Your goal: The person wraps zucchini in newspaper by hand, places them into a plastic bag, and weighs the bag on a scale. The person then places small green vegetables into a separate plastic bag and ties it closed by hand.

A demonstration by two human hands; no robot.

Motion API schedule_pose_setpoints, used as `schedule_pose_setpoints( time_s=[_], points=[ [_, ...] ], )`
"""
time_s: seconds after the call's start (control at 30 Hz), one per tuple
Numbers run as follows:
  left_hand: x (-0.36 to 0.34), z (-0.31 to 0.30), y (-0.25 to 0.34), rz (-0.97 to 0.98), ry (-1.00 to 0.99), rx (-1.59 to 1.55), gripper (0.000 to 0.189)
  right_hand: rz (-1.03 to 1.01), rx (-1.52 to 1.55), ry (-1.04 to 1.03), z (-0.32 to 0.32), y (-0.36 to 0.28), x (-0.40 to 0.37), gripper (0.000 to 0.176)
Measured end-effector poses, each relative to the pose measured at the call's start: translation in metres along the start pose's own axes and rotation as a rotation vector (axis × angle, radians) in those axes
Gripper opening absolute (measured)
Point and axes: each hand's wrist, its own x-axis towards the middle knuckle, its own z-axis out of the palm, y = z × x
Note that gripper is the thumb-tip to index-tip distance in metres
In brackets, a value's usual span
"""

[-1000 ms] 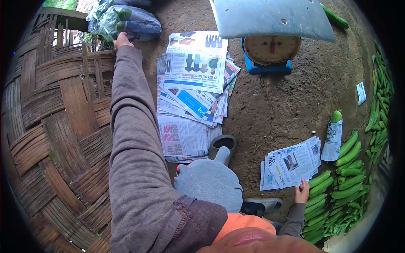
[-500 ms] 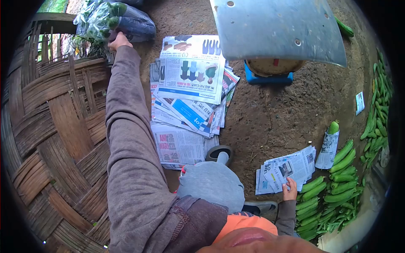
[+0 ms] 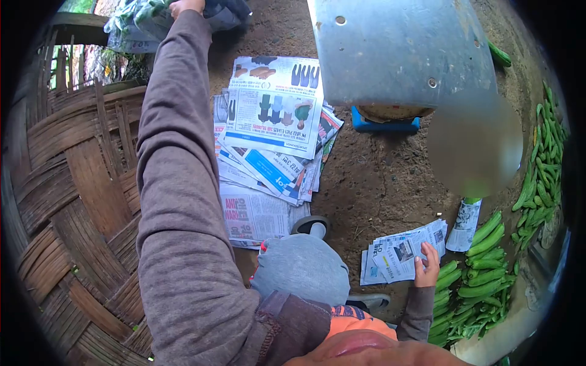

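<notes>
At the upper left, my left hand (image 3: 187, 6) is closed on a clear plastic bag (image 3: 137, 27) with green vegetables in it. My right hand (image 3: 427, 266) hangs with its fingers apart over the right edge of a small stack of cut newspaper (image 3: 400, 253), holding nothing. Close to its right lie rows of green cucumbers (image 3: 482, 282). One vegetable wrapped in newspaper (image 3: 464, 226) rests above them. A larger pile of newspapers (image 3: 274, 122) covers the ground at centre left.
A scale with a metal pan (image 3: 406, 49) and blue base (image 3: 384, 122) stands at the top. A woven bamboo wall (image 3: 91, 177) rises along the left. More green vegetables (image 3: 543, 158) lie at the far right. A blurred round patch hides part of the ground.
My left hand has moved up and slightly right, and the bag's right part has shifted with it. My right hand has moved slightly right and up, its fingers more spread.
</notes>
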Motion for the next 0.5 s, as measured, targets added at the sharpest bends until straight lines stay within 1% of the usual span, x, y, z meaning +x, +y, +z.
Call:
schedule_pose_setpoints(
  time_s=[0.07, 0.1, 0.17, 0.2, 0.23, 0.27, 0.3, 0.33, 0.37, 0.4, 0.5],
  points=[
    [0.003, 0.005, 0.008, 0.007, -0.098, -0.002, 0.078, -0.013, 0.026, -0.002, 0.007, 0.002, 0.003, 0.042],
    [0.005, 0.007, 0.003, 0.041, -0.088, 0.007, 0.082, -0.019, 0.059, -0.017, 0.012, 0.006, 0.003, 0.042],
    [0.008, 0.017, -0.007, 0.036, -0.048, 0.060, 0.098, -0.022, 0.110, -0.054, 0.023, 0.018, -0.001, 0.042],
    [0.007, 0.021, -0.017, 0.033, -0.030, 0.096, 0.107, -0.064, 0.030, -0.077, 0.026, 0.025, -0.007, 0.042],
    [0.006, 0.022, -0.026, 0.123, -0.035, 0.170, 0.105, -0.114, -0.045, -0.093, 0.030, 0.032, -0.008, 0.042],
    [0.001, 0.022, -0.034, 0.163, -0.033, 0.163, 0.105, -0.166, -0.117, -0.108, 0.034, 0.038, -0.010, 0.043],
    [-0.005, 0.022, -0.041, 0.204, -0.032, 0.154, 0.105, -0.172, -0.117, -0.104, 0.035, 0.040, -0.013, 0.042],
    [-0.011, 0.021, -0.047, 0.243, -0.031, 0.143, 0.106, -0.129, -0.087, -0.106, 0.034, 0.040, -0.016, 0.042],
    [-0.043, 0.002, -0.027, 0.172, -0.083, 0.120, 0.104, -0.085, -0.057, -0.109, 0.031, 0.031, -0.018, 0.041],
    [-0.042, 0.004, -0.030, 0.187, -0.105, 0.119, 0.104, -0.042, -0.027, -0.113, 0.028, 0.027, -0.021, 0.041],
    [-0.040, -0.002, -0.032, 0.214, -0.161, 0.113, 0.102, -0.024, 0.008, -0.084, 0.019, 0.037, -0.020, 0.042]
  ],
)
